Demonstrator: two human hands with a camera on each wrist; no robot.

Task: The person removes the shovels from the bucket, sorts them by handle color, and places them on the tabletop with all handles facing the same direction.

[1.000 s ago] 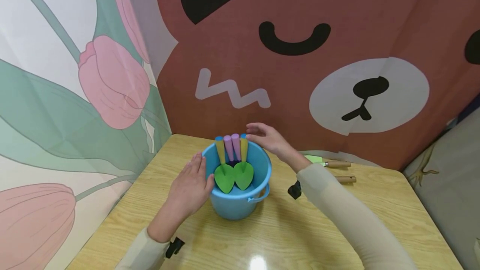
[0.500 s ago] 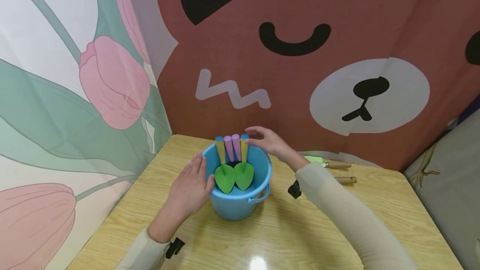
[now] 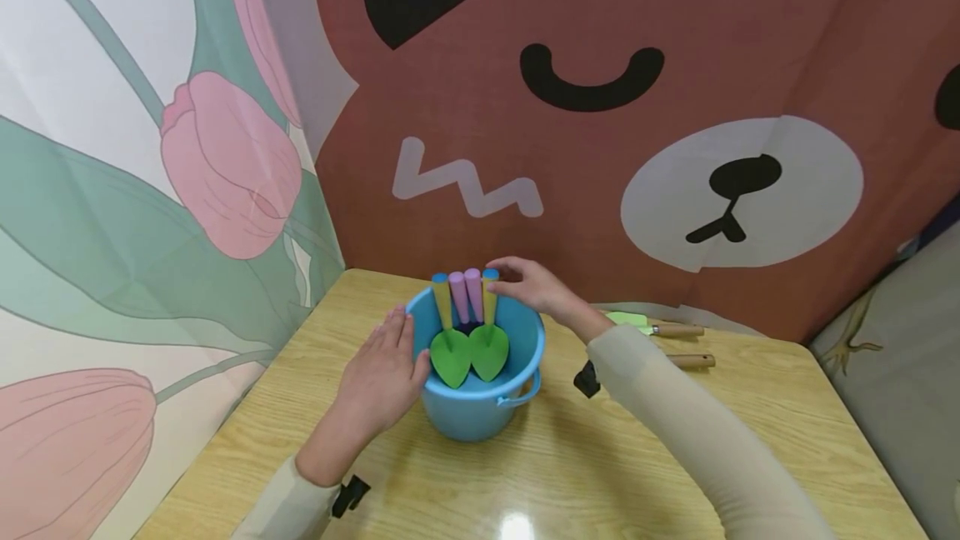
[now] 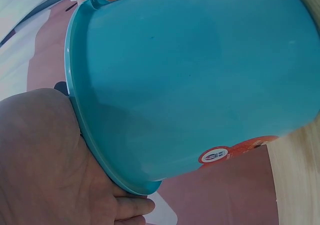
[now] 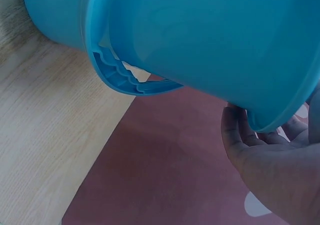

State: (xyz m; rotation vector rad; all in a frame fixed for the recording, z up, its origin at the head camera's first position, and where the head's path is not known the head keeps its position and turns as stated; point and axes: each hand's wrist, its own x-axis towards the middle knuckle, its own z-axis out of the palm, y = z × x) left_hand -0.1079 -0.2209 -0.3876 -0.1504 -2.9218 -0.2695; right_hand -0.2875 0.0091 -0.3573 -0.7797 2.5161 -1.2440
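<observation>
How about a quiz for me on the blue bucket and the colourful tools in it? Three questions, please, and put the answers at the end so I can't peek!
1. Pick one: how many colourful handles stick up in the blue bucket?
A) two
B) four
C) six

2. True or false: a tool with a wooden handle lies on the table, outside the bucket.

3. Short answer: which hand is closest to the yellow handle at the right end of the row?

Key
1. B: two yellow and two pinkish-purple.
2. True.
3. The right hand.
</observation>
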